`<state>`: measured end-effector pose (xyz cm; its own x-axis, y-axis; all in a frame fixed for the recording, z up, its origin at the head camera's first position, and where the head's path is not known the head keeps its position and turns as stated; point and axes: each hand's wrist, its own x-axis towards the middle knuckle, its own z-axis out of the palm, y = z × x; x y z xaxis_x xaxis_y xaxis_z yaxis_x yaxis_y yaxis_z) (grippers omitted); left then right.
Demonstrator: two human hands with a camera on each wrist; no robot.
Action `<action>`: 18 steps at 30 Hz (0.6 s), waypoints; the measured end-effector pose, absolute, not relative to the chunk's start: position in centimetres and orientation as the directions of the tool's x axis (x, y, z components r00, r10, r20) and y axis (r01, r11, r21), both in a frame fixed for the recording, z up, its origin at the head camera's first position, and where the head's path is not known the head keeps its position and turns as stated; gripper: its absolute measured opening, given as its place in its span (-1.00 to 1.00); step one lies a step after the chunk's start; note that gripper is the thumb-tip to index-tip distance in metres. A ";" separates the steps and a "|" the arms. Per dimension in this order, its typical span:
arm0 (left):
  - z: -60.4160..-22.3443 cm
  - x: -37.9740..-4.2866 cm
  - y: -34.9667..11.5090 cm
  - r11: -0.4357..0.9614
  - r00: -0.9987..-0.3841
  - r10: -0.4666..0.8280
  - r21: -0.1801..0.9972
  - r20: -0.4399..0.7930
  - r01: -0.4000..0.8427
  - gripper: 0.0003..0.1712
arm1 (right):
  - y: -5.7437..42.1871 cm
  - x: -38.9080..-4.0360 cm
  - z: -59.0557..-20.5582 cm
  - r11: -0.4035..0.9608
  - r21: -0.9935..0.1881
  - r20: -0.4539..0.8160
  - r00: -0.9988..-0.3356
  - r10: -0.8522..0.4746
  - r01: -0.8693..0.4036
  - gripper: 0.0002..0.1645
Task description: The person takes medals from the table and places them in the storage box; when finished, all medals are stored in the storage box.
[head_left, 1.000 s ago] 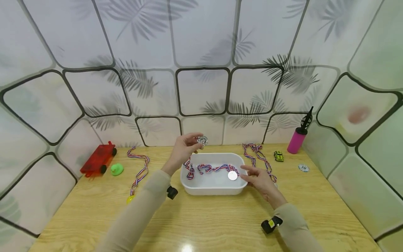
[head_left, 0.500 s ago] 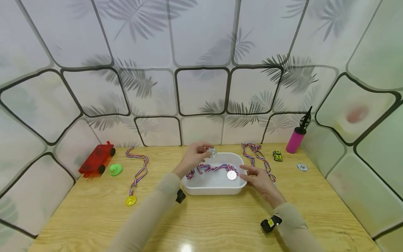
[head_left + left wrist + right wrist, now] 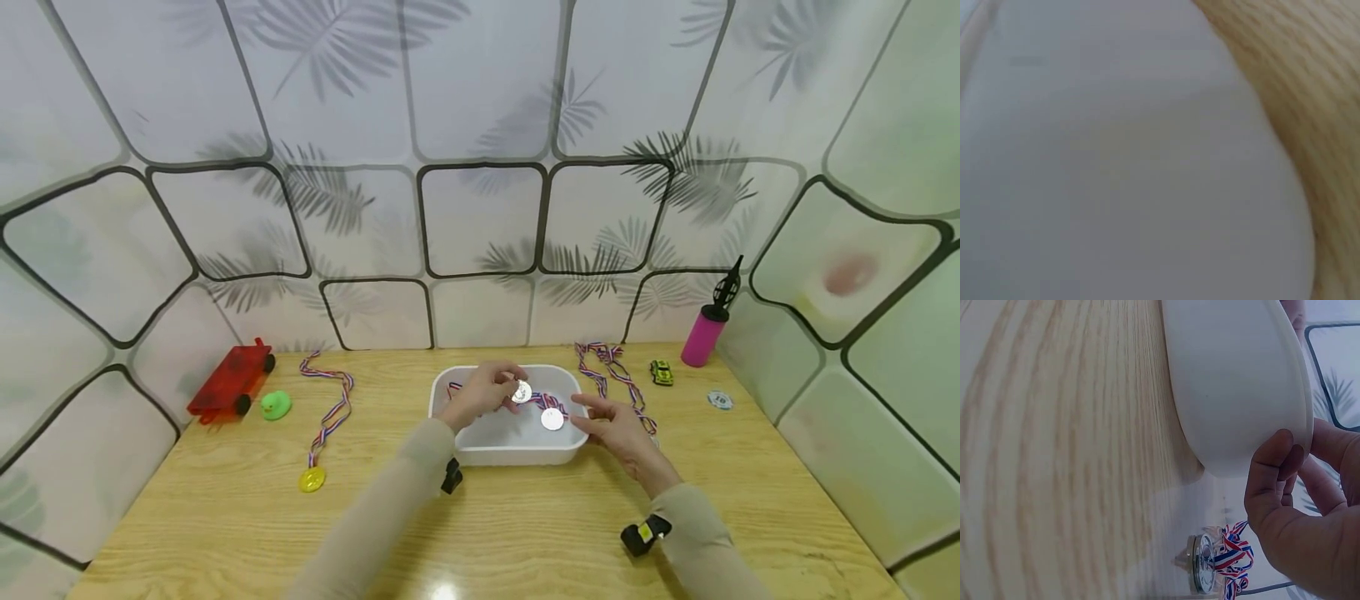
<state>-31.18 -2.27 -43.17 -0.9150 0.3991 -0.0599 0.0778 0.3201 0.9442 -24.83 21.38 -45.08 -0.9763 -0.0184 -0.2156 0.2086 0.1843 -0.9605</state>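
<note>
A white plastic tub (image 3: 517,456) stands on the wooden table. My left hand (image 3: 483,393) is low inside it, pinching a silver medal (image 3: 521,392) between thumb and fingers. Another silver medal (image 3: 552,418), on a red, white and blue ribbon, lies in the tub's right part. My right hand (image 3: 621,431) holds the tub's right end; in the right wrist view its thumb and fingers pinch the rim (image 3: 1307,394). Only the tub's blurred outer wall (image 3: 1147,156) and some table fill the left wrist view, with the hand out of sight.
Left of the tub lie a gold medal (image 3: 312,479) on a ribbon, a green rubber duck (image 3: 276,406) and a red toy vehicle (image 3: 231,382). To its right are a ribboned medal (image 3: 1204,564), a toy car (image 3: 662,372), a round chip (image 3: 720,400) and a pink pump (image 3: 705,336).
My left hand has moved right and down with the silver medal, from above the tub's back left rim to inside it. The right hand has stayed on the tub.
</note>
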 end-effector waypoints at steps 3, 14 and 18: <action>-43.7 -31.4 -1.7 0.308 -0.921 0.383 0.950 -0.068 0.058 -0.72 | 21.5 -24.9 -45.2 0.182 -0.960 -0.217 -0.976 -0.010 0.211 -0.40; -44.3 -31.4 -1.5 0.299 -0.947 0.316 0.953 -0.055 0.044 -0.78 | 21.4 -24.8 -45.4 0.185 -0.960 -0.217 -0.976 -0.015 0.211 -0.40; -45.0 -31.0 -1.5 0.327 -0.937 0.343 0.943 -0.067 0.052 -0.70 | 21.3 -24.8 -45.3 0.181 -0.961 -0.216 -0.976 -0.018 0.209 -0.40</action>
